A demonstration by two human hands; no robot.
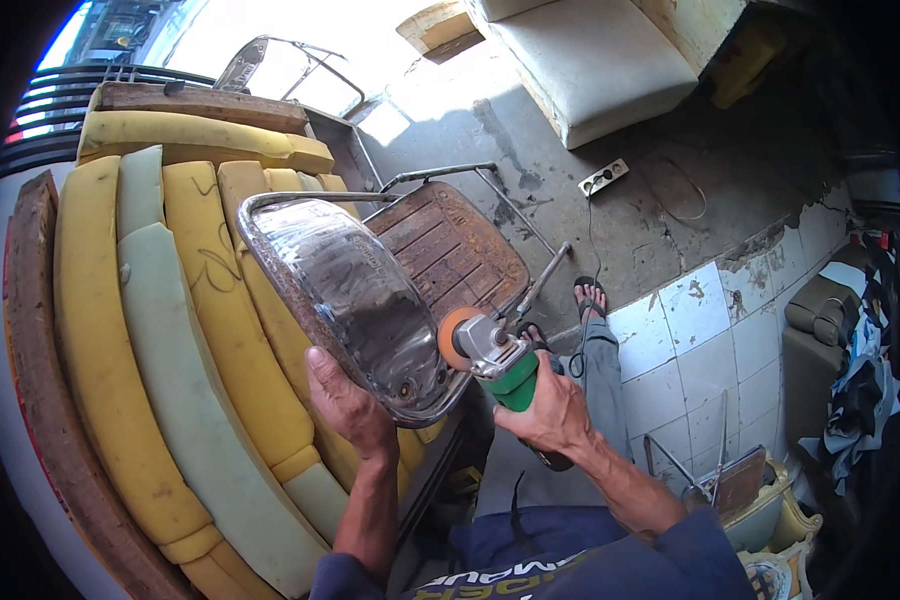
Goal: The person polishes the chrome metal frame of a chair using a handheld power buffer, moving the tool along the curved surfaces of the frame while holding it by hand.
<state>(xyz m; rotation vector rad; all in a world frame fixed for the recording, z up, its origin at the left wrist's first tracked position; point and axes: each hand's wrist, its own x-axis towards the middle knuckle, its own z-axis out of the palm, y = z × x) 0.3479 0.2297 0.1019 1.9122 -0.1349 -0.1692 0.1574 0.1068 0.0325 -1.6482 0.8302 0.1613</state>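
Observation:
A metal folding chair frame stands in front of me, tilted. Its shiny, scuffed metal backrest faces up toward me, and its rusty brown seat lies beyond. My left hand grips the backrest's near left edge, thumb on top; its other fingers are mostly hidden. In my right hand is a green angle grinder, my fingers wrapped round its body. The grinder's orange disc is at the backrest's right edge; whether it touches cannot be told.
Yellow and pale green foam pads with wooden boards fill the left side. A power strip with a cord lies on the concrete floor. A white padded seat stands at the back. White tiles and piled scraps are at right.

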